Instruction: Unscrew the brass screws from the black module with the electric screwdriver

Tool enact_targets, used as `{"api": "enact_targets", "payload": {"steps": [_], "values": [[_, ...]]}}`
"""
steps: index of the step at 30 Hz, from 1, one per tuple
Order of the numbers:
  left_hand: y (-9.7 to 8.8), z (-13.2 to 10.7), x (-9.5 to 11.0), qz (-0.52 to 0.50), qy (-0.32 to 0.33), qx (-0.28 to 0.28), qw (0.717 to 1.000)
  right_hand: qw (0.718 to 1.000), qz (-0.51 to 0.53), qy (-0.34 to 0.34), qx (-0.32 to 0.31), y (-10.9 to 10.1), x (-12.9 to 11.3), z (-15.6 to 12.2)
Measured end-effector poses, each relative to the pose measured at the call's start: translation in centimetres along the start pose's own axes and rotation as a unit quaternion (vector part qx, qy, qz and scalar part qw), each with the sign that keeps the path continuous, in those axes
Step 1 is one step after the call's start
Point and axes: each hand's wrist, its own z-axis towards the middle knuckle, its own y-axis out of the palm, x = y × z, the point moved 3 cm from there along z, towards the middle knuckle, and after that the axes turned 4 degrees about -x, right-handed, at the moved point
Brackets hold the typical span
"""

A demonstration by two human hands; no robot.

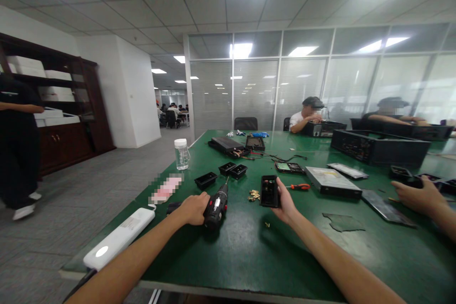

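My left hand (195, 209) is closed around the handle of a black cordless drill (215, 209), whose bit points away from me over the green table. In my right hand (285, 202) a small black plastic box (268, 191) is tilted up, its open side facing me; a few small bits seem to lie inside. Beside it on the table is a little pile of brass-coloured metal parts (254, 195), and one more small brass piece (267, 224) lies nearer to me. Past the drill sit three similar black boxes, among them a left one (205, 180).
A white power strip (121, 237) and a clear bottle (182, 156) stand at the left edge. To the right lie a red-handled screwdriver (300, 186), an optical drive (333, 183) and a computer case (379, 147). A co-worker's hand (422, 194) reaches in at the far right.
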Motion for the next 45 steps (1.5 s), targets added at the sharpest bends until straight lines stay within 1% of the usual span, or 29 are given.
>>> {"api": "enact_targets", "payload": {"steps": [3,8,11,13,15,17,18,20,21,22,23,25,26,28,29,31,33,37,39,42,45], "values": [[-0.3,0.2,0.3,0.015,0.016,0.044,0.999,1.0,-0.005,0.006,-0.004,0.2,0.0,-0.1],[-0.5,0.4,0.5,0.03,0.019,0.068,0.997,1.0,0.003,0.003,-0.008,0.3,-0.1,-0.3],[-0.8,0.4,0.9,0.009,0.017,0.098,0.995,1.0,0.004,-0.003,-0.018,0.3,-0.2,-0.4],[-1.4,0.3,1.3,-0.03,0.019,0.128,0.991,1.0,0.002,-0.007,-0.017,0.3,-0.2,-0.4],[-2.5,0.4,1.8,-0.09,0.047,0.168,0.981,1.0,0.0,-0.013,-0.008,0.3,-0.2,-0.4],[-3.9,0.6,2.2,-0.168,0.076,0.201,0.962,1.0,0.001,-0.024,0.002,0.3,-0.3,-0.4],[-4.6,0.8,2.3,-0.217,0.096,0.205,0.949,1.0,0.002,-0.03,0.005,0.3,-0.4,-0.4],[-5.7,1.3,2.4,-0.331,0.106,0.182,0.92,0.999,0.004,-0.043,0.011,0.3,-0.5,-0.4],[-6.0,1.5,2.6,-0.387,0.12,0.146,0.902,0.999,0.004,-0.046,0.014,0.2,-0.6,-0.3],[-6.1,1.7,2.8,-0.443,0.146,0.105,0.878,0.999,0.003,-0.047,0.018,0.1,-0.7,-0.3],[-6.2,1.8,3.0,-0.492,0.168,0.077,0.851,0.999,0.001,-0.047,0.02,0.0,-0.7,-0.2],[-5.8,1.7,3.5,-0.557,0.204,0.027,0.805,0.999,-0.003,-0.049,0.022,-0.2,-0.8,-0.1],[-5.5,1.6,3.7,-0.576,0.215,0.01,0.789,0.998,-0.005,-0.052,0.021,-0.3,-0.9,-0.1],[-4.5,1.2,3.9,-0.601,0.222,-0.012,0.767,0.998,-0.007,-0.061,0.021,-0.5,-1.0,0.0],[-4.0,1.1,4.0,-0.611,0.223,-0.012,0.76,0.998,-0.008,-0.065,0.023,-0.6,-1.0,0.0],[-3.2,0.8,4.1,-0.618,0.214,-0.021,0.756,0.997,-0.011,-0.068,0.029,-0.8,-1.0,0.1],[-2.7,0.6,4.1,-0.626,0.209,-0.028,0.751,0.997,-0.013,-0.066,0.04,-1.1,-1.0,0.2],[-2.7,0.5,3.5,-0.658,0.221,-0.044,0.718,0.993,-0.005,-0.087,0.075,-1.8,-1.4,0.6],[-2.8,0.5,3.2,-0.665,0.228,-0.061,0.708,0.991,0.0,-0.104,0.082,-2.1,-1.7,0.7],[-2.6,0.5,2.9,-0.663,0.228,-0.076,0.71,0.992,-0.002,-0.102,0.08,-2.3,-1.9,0.9],[-2.5,0.5,3.1,-0.644,0.213,-0.079,0.73,0.992,-0.005,-0.096,0.078,-2.4,-1.8,0.9]]}}
